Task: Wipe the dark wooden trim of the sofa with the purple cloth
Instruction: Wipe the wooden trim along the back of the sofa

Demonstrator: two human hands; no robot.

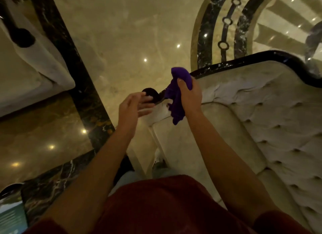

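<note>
Your right hand [189, 94] has its fingers bunched around the purple cloth [176, 97] just above the dark wooden trim [226, 63] by the sofa [261, 120] arm; left hand [134, 104] open, empty; next, press down and wipe right.

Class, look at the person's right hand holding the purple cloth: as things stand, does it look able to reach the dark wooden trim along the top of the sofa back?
Probably yes. The right hand grips the purple cloth right beside the dark wooden trim, and nothing lies between them. The left hand is open and off to the side.
</note>
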